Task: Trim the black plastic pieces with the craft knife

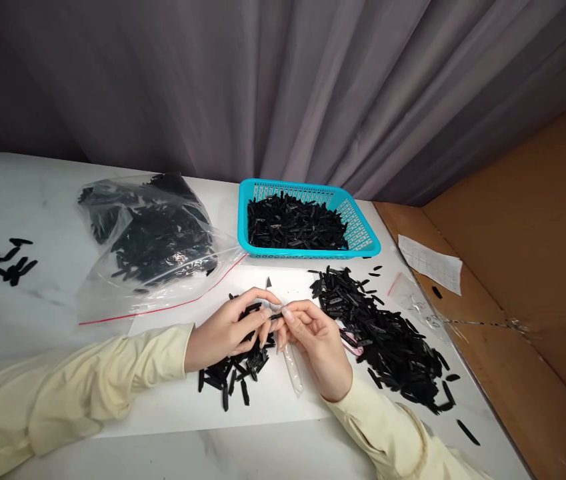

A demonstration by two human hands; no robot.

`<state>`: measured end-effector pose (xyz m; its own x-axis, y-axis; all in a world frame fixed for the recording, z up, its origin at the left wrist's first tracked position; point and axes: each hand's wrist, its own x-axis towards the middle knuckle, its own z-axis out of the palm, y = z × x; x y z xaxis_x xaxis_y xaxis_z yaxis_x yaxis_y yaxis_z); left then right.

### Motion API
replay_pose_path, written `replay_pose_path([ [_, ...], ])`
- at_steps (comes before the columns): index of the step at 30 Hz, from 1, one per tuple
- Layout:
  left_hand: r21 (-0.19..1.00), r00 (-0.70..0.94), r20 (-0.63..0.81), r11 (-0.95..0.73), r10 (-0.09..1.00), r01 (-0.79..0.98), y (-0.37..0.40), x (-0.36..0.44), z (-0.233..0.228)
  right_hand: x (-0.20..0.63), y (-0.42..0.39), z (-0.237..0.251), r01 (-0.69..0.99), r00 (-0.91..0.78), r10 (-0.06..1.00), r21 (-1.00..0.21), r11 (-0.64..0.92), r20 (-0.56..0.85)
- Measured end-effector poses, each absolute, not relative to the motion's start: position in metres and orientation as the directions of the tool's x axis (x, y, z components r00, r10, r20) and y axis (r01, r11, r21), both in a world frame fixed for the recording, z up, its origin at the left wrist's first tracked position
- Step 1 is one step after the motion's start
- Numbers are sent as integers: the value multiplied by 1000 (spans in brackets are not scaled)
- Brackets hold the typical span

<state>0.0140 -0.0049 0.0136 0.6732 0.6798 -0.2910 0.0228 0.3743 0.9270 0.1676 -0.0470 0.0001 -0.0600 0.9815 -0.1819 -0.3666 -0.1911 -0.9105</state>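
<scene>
My left hand (pixel 227 327) and my right hand (pixel 315 343) meet over a white sheet (pixel 273 393) near the table's front. Between their fingertips both pinch a small black plastic strip (pixel 273 316). The left hand also cups a few black strips in its palm. Under the left hand lies a small pile of black strips (pixel 235 373). A narrow clear packet (pixel 293 370) lies on the sheet just below my right hand. A larger heap of black strips (pixel 387 340) spreads to the right of my right hand.
A turquoise basket (pixel 363 230) full of black strips stands at the back. A clear zip bag (pixel 153 233) of strips lies at the back left. A few loose strips (pixel 10 261) lie far left. A paper slip (pixel 430 263) and brown cardboard (pixel 537 267) are at the right.
</scene>
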Motion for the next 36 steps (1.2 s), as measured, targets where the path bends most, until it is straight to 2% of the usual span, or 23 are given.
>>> replay_pose_path([
  [6, 924, 675, -296, 382, 676, 22, -4, 12, 15, 166, -47, 1, -334, -81, 972, -912, -236, -222],
  [16, 929, 671, -292, 370, 682, 28, -5, 12, 16, 165, -48, 2, -308, -77, 975, -925, -220, -207],
  [36, 947, 641, -256, 322, 723, 15, -5, 13, 14, 169, -47, -1, -386, -129, 974, -896, -220, -184],
])
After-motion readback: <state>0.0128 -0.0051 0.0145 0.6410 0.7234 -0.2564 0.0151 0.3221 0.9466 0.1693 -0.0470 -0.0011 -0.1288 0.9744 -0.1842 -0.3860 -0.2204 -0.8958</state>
